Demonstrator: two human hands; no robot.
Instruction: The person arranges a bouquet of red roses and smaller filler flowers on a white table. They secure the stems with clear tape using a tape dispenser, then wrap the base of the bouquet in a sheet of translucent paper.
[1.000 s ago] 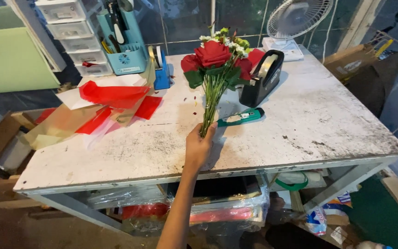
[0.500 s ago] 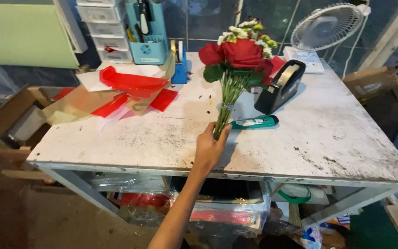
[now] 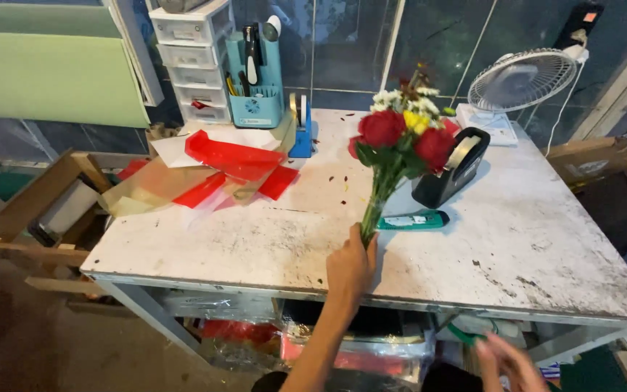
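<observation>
- The scene is evenly and fairly brightly lit from above; no lamp is seen.
- The white table (image 3: pixel 517 239) is the brightest area, yet no glare is blown out on it.
- Soft, short shadows are cast under the tape dispenser (image 3: pixel 450 168) and the bouquet (image 3: pixel 398 152).
- The space under the table and the floor at near left are left dim.
- The dark panes at the far side carry faint reflections.
- The right hand (image 3: pixel 506 363), at the near edge, is smeared by motion blur.
- The left hand (image 3: pixel 351 267) is rendered fairly sharp.
- The table edges are bowed slightly by wide-angle distortion.
- Fine detail is softened throughout by compression.
</observation>
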